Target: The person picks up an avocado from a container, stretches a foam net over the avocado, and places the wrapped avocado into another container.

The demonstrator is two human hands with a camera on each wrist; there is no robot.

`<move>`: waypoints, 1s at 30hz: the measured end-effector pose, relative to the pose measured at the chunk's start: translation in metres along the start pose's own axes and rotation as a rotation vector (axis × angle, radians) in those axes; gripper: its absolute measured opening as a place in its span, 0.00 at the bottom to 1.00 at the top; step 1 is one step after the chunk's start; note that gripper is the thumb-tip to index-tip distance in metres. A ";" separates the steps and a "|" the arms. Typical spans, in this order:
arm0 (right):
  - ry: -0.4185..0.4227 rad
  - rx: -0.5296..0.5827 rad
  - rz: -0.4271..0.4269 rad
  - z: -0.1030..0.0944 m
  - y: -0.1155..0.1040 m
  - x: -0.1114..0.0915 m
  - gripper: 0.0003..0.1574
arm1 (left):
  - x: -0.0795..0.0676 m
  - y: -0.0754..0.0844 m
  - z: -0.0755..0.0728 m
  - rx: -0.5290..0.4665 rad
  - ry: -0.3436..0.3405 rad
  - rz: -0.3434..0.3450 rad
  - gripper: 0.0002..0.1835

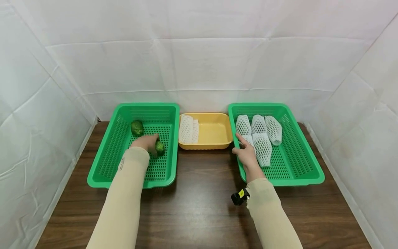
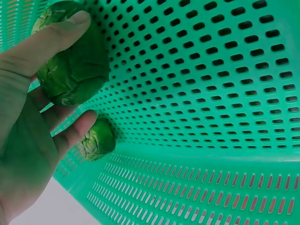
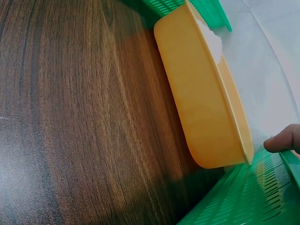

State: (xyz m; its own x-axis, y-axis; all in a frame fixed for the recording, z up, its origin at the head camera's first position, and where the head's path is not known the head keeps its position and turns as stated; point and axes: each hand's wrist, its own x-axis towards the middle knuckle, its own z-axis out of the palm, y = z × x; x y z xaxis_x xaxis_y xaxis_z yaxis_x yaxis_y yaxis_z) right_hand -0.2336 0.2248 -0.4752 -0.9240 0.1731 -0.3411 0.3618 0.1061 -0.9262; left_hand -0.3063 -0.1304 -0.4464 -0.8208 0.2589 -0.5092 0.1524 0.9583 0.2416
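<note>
My left hand point(image 1: 144, 142) reaches into the left green basket point(image 1: 157, 183). Its thumb and fingers hold a wrinkled, dark green, leafy-looking vegetable point(image 2: 77, 70), like a small cabbage. A second such vegetable point(image 1: 136, 128) lies farther back in the same basket. On the inner left side of the right green basket point(image 1: 298, 181), my right hand point(image 1: 247, 155) has its fingers extended, with the thumb point(image 3: 279, 140) at the rim. Under and beside it lie several pieces in white foam netting point(image 1: 262, 148); the hand partly hides one of them.
Between the baskets stands a shallow yellow tray point(image 1: 214, 135) with flat white foam net sleeves point(image 1: 186, 129) at its left end. All three stand on a dark wooden table point(image 1: 202, 193). White sheeting point(image 1: 205, 65) encloses the back and sides.
</note>
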 end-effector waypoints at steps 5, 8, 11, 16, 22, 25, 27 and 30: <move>-0.008 0.001 0.007 0.001 0.000 0.001 0.45 | -0.004 -0.003 -0.008 -0.090 0.010 0.027 0.38; -0.016 -0.001 0.005 0.000 0.000 0.001 0.45 | -0.008 -0.002 -0.017 -0.155 -0.004 0.044 0.41; -0.015 0.005 0.005 0.000 0.000 0.001 0.45 | -0.014 0.003 -0.027 -0.220 -0.004 0.064 0.43; -0.014 0.007 0.009 0.000 0.000 0.001 0.45 | -0.025 0.016 -0.038 -0.315 0.046 0.079 0.41; -0.017 0.007 0.007 0.001 -0.002 0.000 0.45 | -0.038 0.044 -0.038 -0.391 0.151 0.173 0.37; -0.017 0.008 0.004 0.000 -0.002 0.000 0.45 | -0.045 0.059 -0.035 -0.431 0.187 0.228 0.36; -0.018 0.009 0.002 0.000 -0.001 0.001 0.45 | -0.050 0.068 -0.033 -0.446 0.195 0.259 0.35; -0.019 0.009 0.003 0.000 0.000 0.001 0.45 | -0.056 0.080 -0.030 -0.456 0.202 0.295 0.34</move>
State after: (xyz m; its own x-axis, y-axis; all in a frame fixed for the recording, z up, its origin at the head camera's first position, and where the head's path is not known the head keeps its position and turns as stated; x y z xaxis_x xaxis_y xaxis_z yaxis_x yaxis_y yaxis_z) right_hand -0.2347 0.2251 -0.4760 -0.9249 0.1551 -0.3472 0.3640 0.0970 -0.9263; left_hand -0.2645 -0.0713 -0.3742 -0.8750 0.4364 -0.2094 0.1752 0.6888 0.7034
